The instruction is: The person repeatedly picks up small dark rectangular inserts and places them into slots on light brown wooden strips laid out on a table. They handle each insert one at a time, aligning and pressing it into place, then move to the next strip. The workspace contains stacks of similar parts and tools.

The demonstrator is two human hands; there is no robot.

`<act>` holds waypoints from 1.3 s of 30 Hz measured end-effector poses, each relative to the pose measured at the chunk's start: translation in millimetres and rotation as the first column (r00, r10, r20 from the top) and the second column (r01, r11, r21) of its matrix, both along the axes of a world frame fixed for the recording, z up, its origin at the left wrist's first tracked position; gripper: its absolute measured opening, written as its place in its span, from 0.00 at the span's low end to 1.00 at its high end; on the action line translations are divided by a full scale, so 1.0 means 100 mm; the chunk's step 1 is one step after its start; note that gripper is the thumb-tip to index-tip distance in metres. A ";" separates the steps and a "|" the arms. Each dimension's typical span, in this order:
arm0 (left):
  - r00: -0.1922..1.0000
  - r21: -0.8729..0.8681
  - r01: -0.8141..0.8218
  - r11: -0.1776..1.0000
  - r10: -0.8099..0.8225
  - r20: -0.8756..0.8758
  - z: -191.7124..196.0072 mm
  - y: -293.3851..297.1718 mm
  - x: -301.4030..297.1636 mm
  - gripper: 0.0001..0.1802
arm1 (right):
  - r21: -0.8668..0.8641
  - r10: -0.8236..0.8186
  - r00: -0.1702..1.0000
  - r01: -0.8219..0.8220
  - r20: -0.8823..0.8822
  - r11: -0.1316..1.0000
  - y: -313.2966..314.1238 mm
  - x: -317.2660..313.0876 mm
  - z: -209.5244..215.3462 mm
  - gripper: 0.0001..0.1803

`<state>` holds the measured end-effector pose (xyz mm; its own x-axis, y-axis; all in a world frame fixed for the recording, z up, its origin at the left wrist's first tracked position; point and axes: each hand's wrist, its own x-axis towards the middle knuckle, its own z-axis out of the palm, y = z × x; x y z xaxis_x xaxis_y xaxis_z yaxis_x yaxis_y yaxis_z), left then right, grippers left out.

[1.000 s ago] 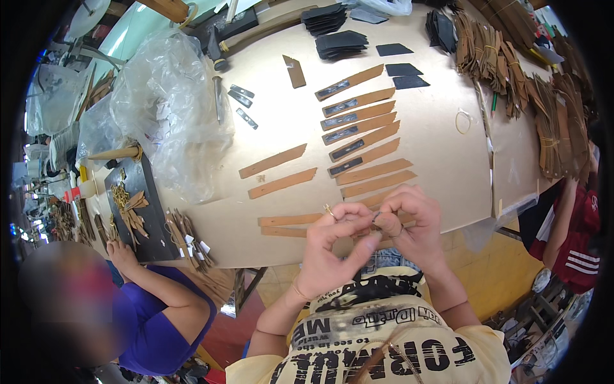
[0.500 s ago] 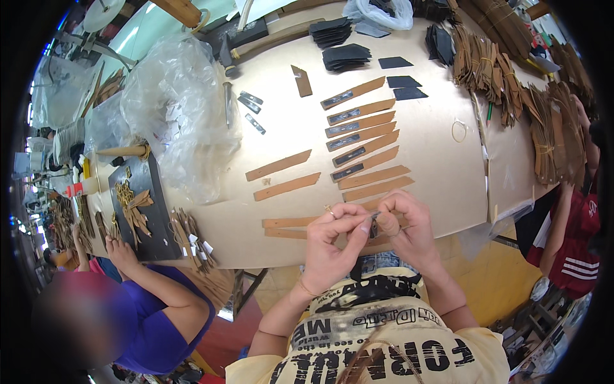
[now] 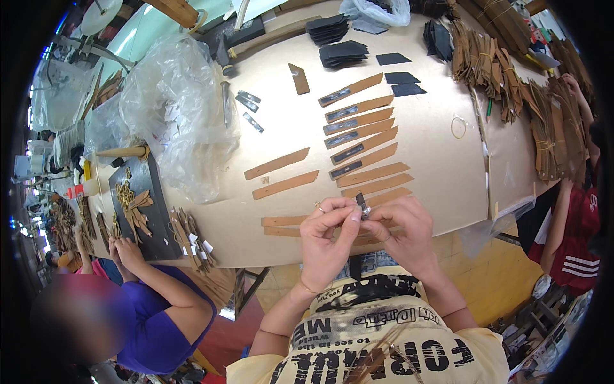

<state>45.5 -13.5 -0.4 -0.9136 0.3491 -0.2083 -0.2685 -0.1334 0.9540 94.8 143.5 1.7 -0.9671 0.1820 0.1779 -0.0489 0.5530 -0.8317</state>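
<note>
Dark Piece [image 3: 361,201] Held Above the Near Edge of the Worktable [image 3: 441,160]

Hands: The left hand [image 3: 329,233] is closed, gripping the dark piece between thumb and fingers. The right hand [image 3: 404,233] is partly curled, with thumb and forefinger at the lower end of the piece; whether these digits grip it or only touch it cannot be told. The piece is raised above the worktable, just inside its near edge, with its upper end projecting beyond the left fingertips.

Layout: Six brown strips with dark inserts [image 3: 348,152] form a column running from the far edge toward the near edge. Plain brown strips [image 3: 376,174] continue the column; the nearest are partly covered by the hands. Two separate brown strips [image 3: 277,164] lie left of the column. A further pair of strips [image 3: 281,222] extends beneath the left hand near the near edge.

Surroundings: Black stacks [image 3: 344,55] stand along the far edge. Three small plates [image 3: 253,122] lie beside a metal rod [image 3: 225,105]. Brown bundles [image 3: 486,64] occupy the far right corner. Toward the near left corner, a co-worker's hands [image 3: 130,255] rest at a black board [image 3: 157,224].
</note>
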 end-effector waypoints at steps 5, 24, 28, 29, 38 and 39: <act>0.997 0.037 0.018 0.999 -0.020 0.071 0.00 -0.01 0.00 0.07 | 0.016 -0.012 0.997 0.014 -0.070 1.000 0.01 0.00 -0.03 0.08; 0.970 -0.163 0.116 0.980 -0.147 -0.194 -0.09 -0.09 -0.03 0.07 | 0.490 -0.731 0.613 0.560 0.298 0.669 1.06 0.57 0.03 0.13; 0.858 -0.164 0.277 0.947 -0.320 -0.400 -0.03 -0.01 0.00 0.13 | -0.392 -0.206 0.910 0.348 0.360 0.851 0.48 0.44 -0.05 0.17; 0.848 -0.146 0.325 0.934 -0.356 -0.392 -0.01 -0.02 -0.01 0.14 | -0.665 0.062 0.907 0.258 0.416 0.701 0.44 0.40 -0.04 0.16; 0.743 -0.250 0.387 0.888 -0.460 -0.486 -0.07 -0.21 -0.23 0.11 | -0.950 0.548 0.783 0.178 0.294 0.256 0.32 0.02 -0.06 0.16; 0.746 -0.213 0.396 0.893 -0.448 -0.493 -0.08 -0.22 -0.23 0.12 | -0.949 0.532 0.790 0.202 0.304 0.242 0.30 0.01 -0.05 0.16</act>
<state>22.2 -35.6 -8.1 -0.6550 0.7285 0.2005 0.2580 -0.0339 0.9656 95.8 173.3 -3.4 -0.8304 -0.3258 -0.4519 0.5541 -0.5671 -0.6094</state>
